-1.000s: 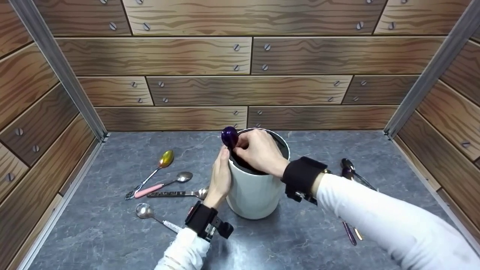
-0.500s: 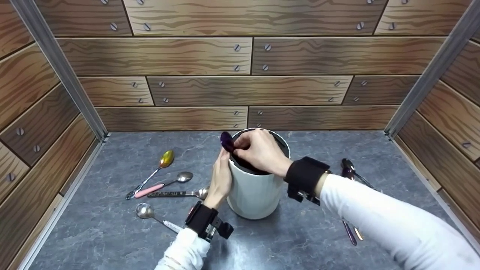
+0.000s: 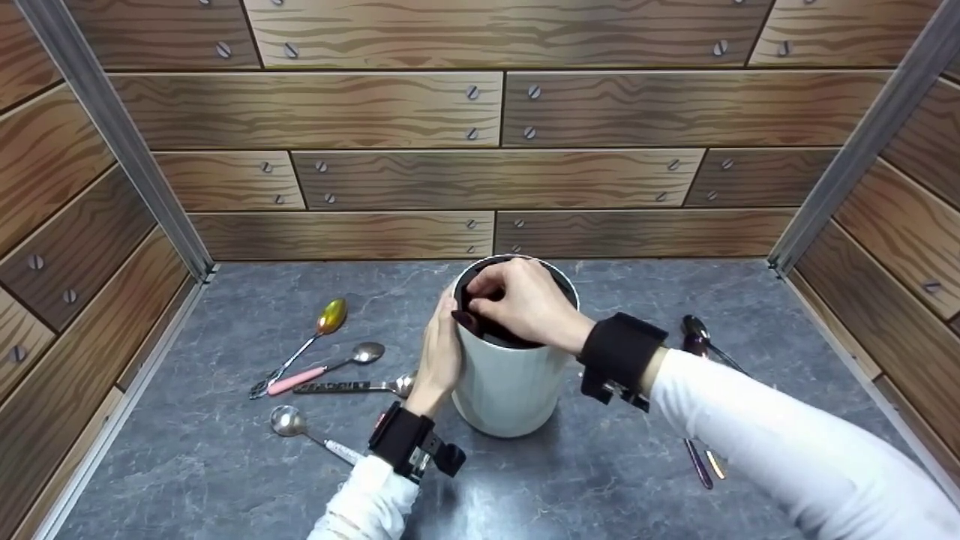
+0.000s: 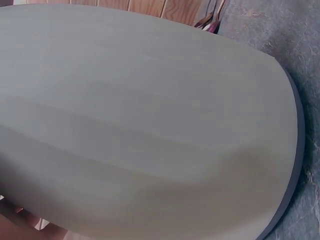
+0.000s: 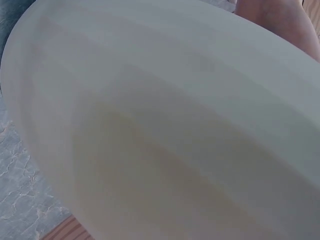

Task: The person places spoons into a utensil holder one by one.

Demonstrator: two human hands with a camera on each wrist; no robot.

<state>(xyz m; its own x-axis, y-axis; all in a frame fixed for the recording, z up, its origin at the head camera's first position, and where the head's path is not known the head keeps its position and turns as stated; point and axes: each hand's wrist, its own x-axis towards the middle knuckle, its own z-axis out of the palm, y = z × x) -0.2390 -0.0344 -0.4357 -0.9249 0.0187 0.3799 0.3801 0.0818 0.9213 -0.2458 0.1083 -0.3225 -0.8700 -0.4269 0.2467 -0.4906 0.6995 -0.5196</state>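
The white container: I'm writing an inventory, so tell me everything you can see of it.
The white container is a tall, round vessel with a smooth, faintly banded wall, a thin rim and a dark interior, perhaps ceramic or plastic. The left wrist view shows a darker edge at its base. It stands upright, open end up, on the grey marbled surface. The left hand rests against its side; the right hand reaches into its mouth, and a dark spoon shows at the rim.

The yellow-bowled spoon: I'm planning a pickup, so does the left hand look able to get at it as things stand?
Probably yes: the left hand rests against the white container, and nothing stands between it and the yellow-bowled spoon, though it would have to leave the container.
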